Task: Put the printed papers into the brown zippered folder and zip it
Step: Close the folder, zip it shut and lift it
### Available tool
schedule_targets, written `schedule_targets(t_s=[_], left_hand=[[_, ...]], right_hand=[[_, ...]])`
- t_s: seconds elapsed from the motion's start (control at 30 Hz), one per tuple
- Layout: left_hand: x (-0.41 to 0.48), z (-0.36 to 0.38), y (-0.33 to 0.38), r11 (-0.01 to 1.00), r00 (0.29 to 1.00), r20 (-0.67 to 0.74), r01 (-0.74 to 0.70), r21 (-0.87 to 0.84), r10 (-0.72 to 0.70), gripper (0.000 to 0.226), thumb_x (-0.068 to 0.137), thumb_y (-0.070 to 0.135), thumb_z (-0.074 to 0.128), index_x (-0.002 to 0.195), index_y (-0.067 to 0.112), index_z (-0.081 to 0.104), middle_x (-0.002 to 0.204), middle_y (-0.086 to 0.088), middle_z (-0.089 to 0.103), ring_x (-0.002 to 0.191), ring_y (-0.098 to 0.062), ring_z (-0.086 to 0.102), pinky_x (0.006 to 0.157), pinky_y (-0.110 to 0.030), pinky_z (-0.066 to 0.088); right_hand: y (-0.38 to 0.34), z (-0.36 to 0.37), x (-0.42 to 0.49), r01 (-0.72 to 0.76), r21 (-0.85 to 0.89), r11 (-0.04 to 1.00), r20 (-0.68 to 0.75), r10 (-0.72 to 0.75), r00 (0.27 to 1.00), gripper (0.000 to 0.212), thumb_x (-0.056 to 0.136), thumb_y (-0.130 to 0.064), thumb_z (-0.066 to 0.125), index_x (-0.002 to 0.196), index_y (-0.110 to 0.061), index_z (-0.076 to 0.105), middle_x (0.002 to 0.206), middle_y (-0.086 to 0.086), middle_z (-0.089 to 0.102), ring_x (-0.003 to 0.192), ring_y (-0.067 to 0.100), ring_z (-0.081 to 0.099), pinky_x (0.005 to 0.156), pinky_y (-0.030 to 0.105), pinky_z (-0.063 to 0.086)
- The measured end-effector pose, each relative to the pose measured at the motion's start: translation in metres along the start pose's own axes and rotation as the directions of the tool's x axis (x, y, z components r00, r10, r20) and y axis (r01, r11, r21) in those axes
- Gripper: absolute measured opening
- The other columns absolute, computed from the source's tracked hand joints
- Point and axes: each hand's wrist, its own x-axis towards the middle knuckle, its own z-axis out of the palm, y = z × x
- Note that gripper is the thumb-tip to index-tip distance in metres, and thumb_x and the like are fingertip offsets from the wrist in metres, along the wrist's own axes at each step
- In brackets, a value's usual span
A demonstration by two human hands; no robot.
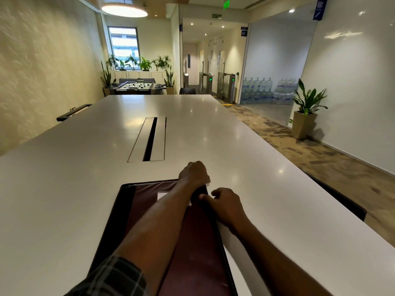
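The brown zippered folder (149,201) lies closed on the white table (64,189) right in front of me, with a small white label on its cover. My left hand (193,173) is closed over the folder's far right corner, my forearm lying across the cover. My right hand (226,205) sits at the folder's right edge just below that corner, fingers pinched at the dark zipper track (222,244). The zipper pull itself is hidden under my fingers. No printed papers show outside the folder.
A cable slot with a flap (150,138) runs down the table's middle beyond the folder. A dark chair back (342,201) stands at the table's right edge. A potted plant (305,112), stacked water bottles and a foosball table lie farther off.
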Motion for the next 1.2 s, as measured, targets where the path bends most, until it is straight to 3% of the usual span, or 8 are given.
schedule_targets(t_s=[0.07,0.2,0.3,0.43,0.53,0.6,0.83,1.2], left_hand=[[0.002,0.0,-0.001,1.0,1.0,0.01,-0.008,-0.015,0.008,0.026,0.067,0.027,0.074,0.091,0.017,0.071,0.1,-0.006,0.066,0.095,-0.024,0.062,0.075,-0.033,0.053],[0.008,0.0,-0.006,1.0,1.0,0.008,-0.014,-0.005,0.014,0.025,0.068,0.024,0.072,0.091,0.015,0.07,0.102,-0.007,0.065,0.092,-0.025,0.062,0.077,-0.035,0.054],[0.012,0.004,-0.009,0.999,0.999,-0.039,0.004,0.043,-0.002,0.021,0.073,0.021,0.066,0.092,0.012,0.065,0.105,-0.009,0.061,0.095,-0.03,0.06,0.072,-0.032,0.048],[0.013,0.009,-0.008,0.998,0.996,-0.092,0.029,0.062,-0.023,0.014,0.078,0.016,0.059,0.091,0.01,0.06,0.109,-0.012,0.061,0.099,-0.034,0.059,0.072,-0.033,0.044],[0.013,0.006,-0.005,0.997,0.993,-0.098,0.068,0.029,-0.065,0.017,0.079,0.017,0.058,0.093,0.009,0.061,0.111,-0.012,0.06,0.102,-0.034,0.059,0.073,-0.033,0.044],[0.013,0.002,-0.003,0.994,0.99,-0.088,0.107,-0.021,-0.108,0.013,0.078,0.016,0.057,0.089,0.011,0.06,0.107,-0.01,0.061,0.098,-0.032,0.06,0.073,-0.032,0.045],[0.017,-0.024,-0.033,0.942,0.95,-0.075,0.286,-0.172,-0.302,0.02,0.07,0.023,0.068,0.086,0.013,0.061,0.094,-0.008,0.065,0.088,-0.029,0.062,0.087,-0.044,0.051],[0.009,-0.016,-0.026,0.97,0.97,-0.094,0.213,-0.117,-0.224,0.012,0.075,0.017,0.062,0.085,0.013,0.057,0.1,-0.01,0.064,0.092,-0.031,0.063,0.082,-0.038,0.052]], right_hand=[[0.0,0.011,0.021,0.017,-0.045,0.999,0.036,-0.015,0.999,0.046,0.085,-0.04,0.064,0.104,0.003,0.067,0.103,0.019,0.069,0.095,0.029,0.064,0.082,0.04,0.05],[0.009,0.027,0.045,0.089,-0.124,0.988,0.033,-0.085,0.996,0.031,0.085,-0.034,0.066,0.098,-0.006,0.073,0.091,0.009,0.071,0.078,0.02,0.064,0.063,0.025,0.044],[0.015,0.036,0.048,0.117,-0.15,0.982,0.013,-0.116,0.993,0.024,0.082,-0.032,0.067,0.085,-0.008,0.072,0.07,0.0,0.062,0.057,0.009,0.051,0.053,0.019,0.037],[0.015,0.037,0.051,0.105,-0.188,0.977,0.031,-0.101,0.994,0.023,0.084,-0.03,0.067,0.087,-0.008,0.066,0.079,0.003,0.062,0.068,0.013,0.051,0.057,0.024,0.035],[0.017,0.034,0.06,0.01,-0.169,0.986,0.099,0.007,0.995,0.042,0.079,-0.036,0.072,0.061,-0.016,0.04,0.06,-0.003,0.042,0.054,0.01,0.039,0.049,0.023,0.026],[0.018,0.033,0.065,-0.042,-0.117,0.992,0.127,0.057,0.99,0.05,0.076,-0.036,0.074,0.057,-0.016,0.033,0.057,-0.002,0.037,0.051,0.011,0.035,0.047,0.024,0.025],[0.017,0.03,0.069,-0.127,-0.041,0.991,0.13,0.131,0.983,0.037,0.07,-0.034,0.078,0.068,-0.008,0.052,0.063,0.004,0.051,0.063,0.021,0.051,0.058,0.03,0.039],[0.016,0.037,0.067,-0.107,-0.062,0.992,0.103,0.113,0.988,0.039,0.074,-0.034,0.075,0.062,-0.012,0.044,0.06,0.001,0.047,0.056,0.016,0.045,0.052,0.026,0.034]])
